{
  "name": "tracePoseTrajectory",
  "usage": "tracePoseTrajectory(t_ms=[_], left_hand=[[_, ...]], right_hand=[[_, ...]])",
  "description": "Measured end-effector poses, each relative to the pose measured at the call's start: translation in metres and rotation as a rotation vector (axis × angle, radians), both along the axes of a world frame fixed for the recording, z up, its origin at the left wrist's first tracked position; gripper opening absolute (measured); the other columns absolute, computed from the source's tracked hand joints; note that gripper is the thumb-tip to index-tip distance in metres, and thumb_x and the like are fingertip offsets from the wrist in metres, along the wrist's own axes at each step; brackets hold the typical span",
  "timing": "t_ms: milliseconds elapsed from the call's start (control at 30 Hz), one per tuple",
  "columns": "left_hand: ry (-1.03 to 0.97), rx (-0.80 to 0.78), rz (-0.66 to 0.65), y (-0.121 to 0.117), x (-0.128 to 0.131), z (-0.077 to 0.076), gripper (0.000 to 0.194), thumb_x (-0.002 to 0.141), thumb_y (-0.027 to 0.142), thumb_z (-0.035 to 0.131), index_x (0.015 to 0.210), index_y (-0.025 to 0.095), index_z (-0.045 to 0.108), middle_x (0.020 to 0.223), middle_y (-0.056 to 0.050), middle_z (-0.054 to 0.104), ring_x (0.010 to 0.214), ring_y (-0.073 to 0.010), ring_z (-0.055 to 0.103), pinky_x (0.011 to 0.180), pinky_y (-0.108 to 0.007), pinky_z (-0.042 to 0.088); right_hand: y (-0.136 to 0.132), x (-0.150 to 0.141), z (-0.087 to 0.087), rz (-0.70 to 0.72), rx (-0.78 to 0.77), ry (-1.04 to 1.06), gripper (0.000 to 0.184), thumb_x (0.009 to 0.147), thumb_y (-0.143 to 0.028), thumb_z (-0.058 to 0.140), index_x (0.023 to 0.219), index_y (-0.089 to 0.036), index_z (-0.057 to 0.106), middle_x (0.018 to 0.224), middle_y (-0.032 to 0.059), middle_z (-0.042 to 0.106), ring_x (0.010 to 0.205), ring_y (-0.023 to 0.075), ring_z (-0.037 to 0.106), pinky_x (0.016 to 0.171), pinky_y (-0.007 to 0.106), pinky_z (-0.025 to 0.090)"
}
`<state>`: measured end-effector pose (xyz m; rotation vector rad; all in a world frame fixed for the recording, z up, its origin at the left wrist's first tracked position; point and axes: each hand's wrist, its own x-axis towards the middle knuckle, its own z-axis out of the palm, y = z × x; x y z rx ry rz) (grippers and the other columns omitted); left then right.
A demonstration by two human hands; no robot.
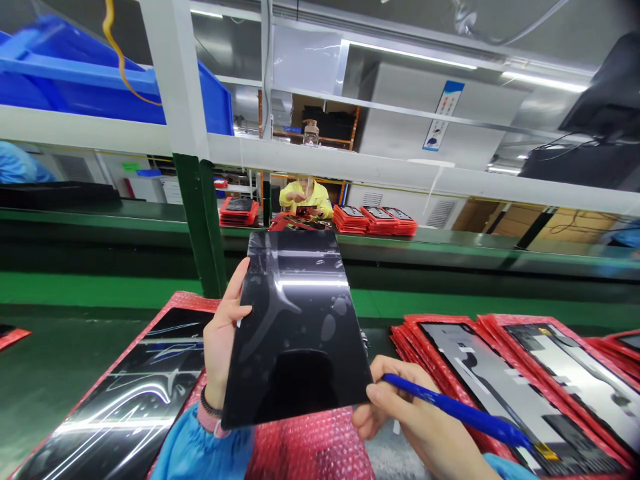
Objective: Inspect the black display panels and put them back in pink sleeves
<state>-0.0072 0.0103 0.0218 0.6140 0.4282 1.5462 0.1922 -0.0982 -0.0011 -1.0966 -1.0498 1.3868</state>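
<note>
A glossy black screen panel [300, 333] is held up, tilted, in front of me, with light streaks and bubble-like marks on its film. My left hand [223, 333] grips its left edge, thumb on the front and the other fingers mostly behind. At the lower right corner, my right hand [400, 400] pinches the panel between thumb and fingers. A long blue pen-like tool [460, 410] is also in that hand, slanting down to the right. Red bubble wrap [310, 447] lies on the bench below. On the left, a larger glossy screen [135, 393] rests on red bubble wrap.
Right of my hands are stacks of panels in red bubble wrap [445, 373], silvery backs up. A green post [200, 227] stands behind the left hand. Across the far bench, a person in yellow [313, 193] works between more red stacks [350, 219]. A blue bin [100, 80] sits overhead.
</note>
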Motion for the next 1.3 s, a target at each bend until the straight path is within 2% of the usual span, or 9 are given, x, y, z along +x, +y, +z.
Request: tracePoseTrajectory(t_ms=[267,533,633,733,833,933,1067,1133,1300], left_hand=[[0.006,-0.028,-0.027,0.005,0.001,-0.001,0.073,0.068,0.004,0.052,0.138,0.027,0.052,0.105,-0.005,0.075,0.078,-0.0182,0.073,0.069,-0.029,0.059],[-0.029,-0.058,-0.051,0.003,0.005,-0.004,0.078,0.066,0.003,0.051,0.140,0.025,0.048,0.095,-0.002,0.076,0.052,-0.0105,0.065,0.055,-0.024,0.055],[-0.032,-0.037,-0.075,0.000,0.007,-0.006,0.077,0.067,0.003,0.050,0.141,0.024,0.048,0.094,-0.004,0.076,0.053,-0.0113,0.066,0.051,-0.021,0.054],[-0.059,0.006,-0.072,-0.006,0.008,-0.007,0.076,0.068,0.003,0.050,0.141,0.025,0.047,0.096,-0.005,0.076,0.065,-0.0149,0.071,0.062,-0.026,0.058],[-0.082,0.026,-0.039,-0.013,0.007,-0.005,0.077,0.068,0.003,0.051,0.140,0.028,0.048,0.105,-0.005,0.075,0.086,-0.0202,0.073,0.077,-0.033,0.059],[-0.079,-0.006,0.030,-0.022,0.006,0.002,0.075,0.067,0.003,0.052,0.137,0.031,0.052,0.110,-0.002,0.074,0.093,-0.0205,0.072,0.082,-0.035,0.059],[-0.064,-0.066,0.151,-0.035,0.006,0.011,0.067,0.070,0.008,0.051,0.132,0.035,0.057,0.120,0.002,0.070,0.109,-0.0220,0.066,0.094,-0.039,0.054],[-0.041,-0.058,0.186,-0.040,0.005,0.011,0.066,0.071,0.009,0.051,0.131,0.036,0.058,0.125,0.005,0.068,0.117,-0.0220,0.061,0.099,-0.038,0.050],[-0.013,0.037,0.220,-0.046,-0.001,0.005,0.058,0.078,0.014,0.050,0.130,0.037,0.058,0.133,0.007,0.062,0.130,-0.0222,0.051,0.103,-0.036,0.048]], right_hand=[[-0.003,0.003,-0.009,-0.087,-0.015,0.181,0.041,0.077,-0.047,0.073,0.099,-0.018,0.056,0.071,0.0086,0.076,0.068,0.0258,0.074,0.066,0.037,0.055],[-0.001,0.003,-0.010,0.002,-0.049,0.207,0.029,0.077,-0.036,0.076,0.083,-0.017,0.056,0.077,0.0121,0.077,0.068,0.0190,0.073,0.063,0.028,0.053],[-0.004,0.003,-0.019,0.033,-0.113,0.323,0.038,0.071,-0.038,0.081,0.093,-0.017,0.059,0.075,0.0109,0.077,0.066,0.0203,0.073,0.062,0.030,0.054],[-0.008,0.001,-0.028,0.018,-0.107,0.364,0.048,0.068,-0.040,0.082,0.103,-0.017,0.061,0.073,0.0087,0.076,0.068,0.0238,0.074,0.066,0.035,0.055],[-0.011,-0.002,-0.032,-0.183,0.062,0.329,0.045,0.070,-0.042,0.081,0.106,-0.020,0.064,0.090,0.0080,0.077,0.078,0.0247,0.074,0.076,0.039,0.057],[-0.015,-0.008,-0.030,-0.482,0.379,0.230,0.034,0.072,-0.039,0.080,0.100,-0.024,0.068,0.103,0.0076,0.075,0.090,0.0260,0.072,0.083,0.041,0.057],[-0.026,-0.023,-0.028,-0.911,0.752,-0.052,0.027,0.072,-0.015,0.080,0.092,-0.030,0.067,0.092,0.0004,0.076,0.089,0.0218,0.071,0.089,0.040,0.055],[-0.030,-0.032,-0.027,-0.968,0.779,-0.177,0.034,0.068,-0.007,0.080,0.089,-0.030,0.068,0.086,-0.0008,0.076,0.088,0.0218,0.071,0.094,0.041,0.052],[-0.028,-0.050,-0.026,-1.000,0.521,-0.267,0.021,0.069,-0.019,0.082,0.085,-0.026,0.069,0.090,0.0044,0.078,0.084,0.0274,0.074,0.088,0.041,0.056]])
